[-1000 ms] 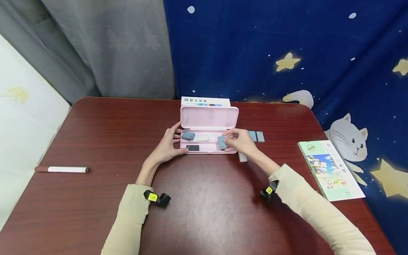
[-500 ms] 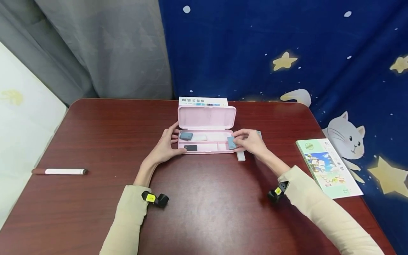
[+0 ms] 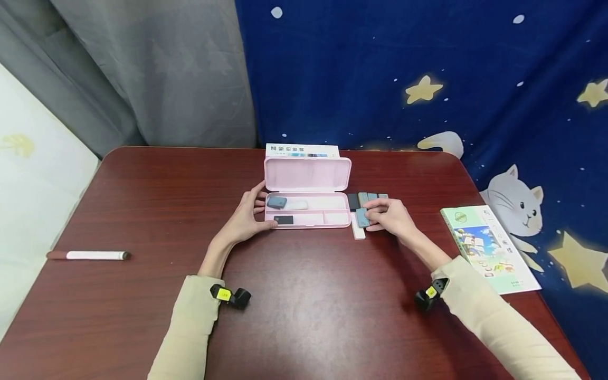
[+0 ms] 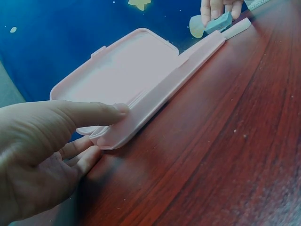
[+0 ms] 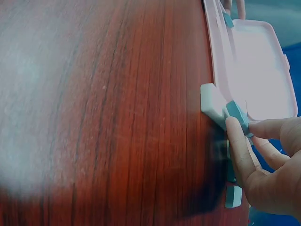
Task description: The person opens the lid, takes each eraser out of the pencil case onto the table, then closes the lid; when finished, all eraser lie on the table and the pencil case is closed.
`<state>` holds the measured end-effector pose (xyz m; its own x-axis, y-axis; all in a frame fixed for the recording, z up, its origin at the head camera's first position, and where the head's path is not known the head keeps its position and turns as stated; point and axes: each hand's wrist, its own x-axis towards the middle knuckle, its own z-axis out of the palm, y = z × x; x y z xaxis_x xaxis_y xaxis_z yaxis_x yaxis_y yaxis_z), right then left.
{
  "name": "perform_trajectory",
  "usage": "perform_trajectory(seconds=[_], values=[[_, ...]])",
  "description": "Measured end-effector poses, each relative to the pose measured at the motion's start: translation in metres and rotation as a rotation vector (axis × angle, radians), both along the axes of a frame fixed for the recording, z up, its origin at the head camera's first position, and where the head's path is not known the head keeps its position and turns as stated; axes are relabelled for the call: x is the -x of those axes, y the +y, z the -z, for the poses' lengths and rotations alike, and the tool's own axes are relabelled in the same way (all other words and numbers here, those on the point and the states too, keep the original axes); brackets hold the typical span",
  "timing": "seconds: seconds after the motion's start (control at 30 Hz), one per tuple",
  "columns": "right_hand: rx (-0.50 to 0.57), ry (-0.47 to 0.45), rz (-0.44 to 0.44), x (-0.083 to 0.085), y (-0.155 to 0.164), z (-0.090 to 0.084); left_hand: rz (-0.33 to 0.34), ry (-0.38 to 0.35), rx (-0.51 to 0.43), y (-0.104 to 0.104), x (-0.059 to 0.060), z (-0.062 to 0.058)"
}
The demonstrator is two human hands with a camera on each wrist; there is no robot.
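A pink pencil case (image 3: 307, 174) stands with its lid raised at the table's far side. My left hand (image 3: 244, 214) holds its left end, the thumb at the front wall. Inside lie a blue-grey eraser (image 3: 276, 202), a white eraser (image 3: 297, 205) and a black eraser (image 3: 283, 220). Just right of the case, my right hand (image 3: 393, 217) pinches another blue-grey eraser (image 3: 362, 217) between thumb and fingers. That one is by a white eraser (image 3: 358, 233) on the table. Behind it is a row with a dark eraser (image 3: 353, 201) and several blue-grey erasers (image 3: 372, 197), partly hidden by the hand.
A white box (image 3: 302, 150) with printing stands behind the raised lid. At the right edge lies a book (image 3: 491, 250) with a green and white cover. A marker (image 3: 90, 255) lies far left on the brown table (image 3: 304, 306). Curtains hang behind.
My right hand has carried the blue-grey eraser rightwards out of the pencil case's front compartment to beside the white eraser. The left hand has stayed at the case's left end.
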<state>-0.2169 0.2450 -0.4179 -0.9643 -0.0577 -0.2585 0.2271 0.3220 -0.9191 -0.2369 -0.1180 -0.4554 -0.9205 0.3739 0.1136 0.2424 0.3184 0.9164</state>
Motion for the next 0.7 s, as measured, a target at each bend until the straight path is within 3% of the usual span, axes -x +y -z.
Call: perform_trajectory(seconds=[0.17, 0.27, 0.7], values=[[0.002, 0.001, 0.003, -0.002, 0.006, 0.0, 0.018, -0.013, -0.024, 0.003, -0.01, -0.023], [-0.008, -0.002, 0.003, -0.003, 0.01, 0.002, 0.021, -0.023, -0.012, 0.003, -0.013, -0.029], [-0.125, 0.021, -0.008, -0.004, 0.014, 0.009, 0.021, -0.022, -0.01, 0.004, -0.011, -0.027]])
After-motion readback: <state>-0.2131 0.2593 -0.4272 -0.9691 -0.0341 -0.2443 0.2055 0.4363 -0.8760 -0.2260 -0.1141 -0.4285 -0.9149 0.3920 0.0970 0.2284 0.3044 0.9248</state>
